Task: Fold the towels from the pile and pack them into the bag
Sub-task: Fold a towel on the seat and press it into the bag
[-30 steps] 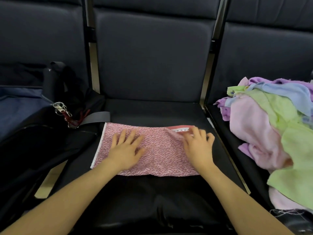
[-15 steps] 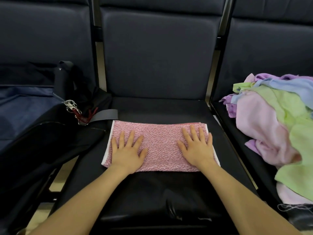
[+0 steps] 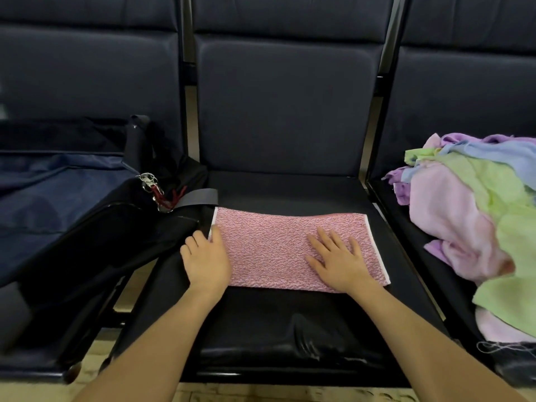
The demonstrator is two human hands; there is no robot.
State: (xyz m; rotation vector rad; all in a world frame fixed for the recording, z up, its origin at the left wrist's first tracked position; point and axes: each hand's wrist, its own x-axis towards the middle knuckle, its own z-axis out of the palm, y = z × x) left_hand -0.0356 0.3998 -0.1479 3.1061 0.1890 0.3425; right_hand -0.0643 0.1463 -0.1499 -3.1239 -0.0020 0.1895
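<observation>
One pink towel [image 3: 293, 250] lies part-folded on the middle seat [image 3: 290, 192], left hand [image 3: 207, 261] gripping its left edge, right hand [image 3: 340, 264] pressing flat; pile [image 3: 475, 216] and bag [image 3: 72, 216] still await.

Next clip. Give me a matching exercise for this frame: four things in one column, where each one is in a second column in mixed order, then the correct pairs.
Things:
1. pink towel
2. towel pile
3. bag
4. right hand

Places:
A. on the right-hand seat
B. flat on top of the pink towel
C. on the left-hand seat
D. spread on the middle seat

Pairs: 1-D, 2-A, 3-C, 4-B
</observation>
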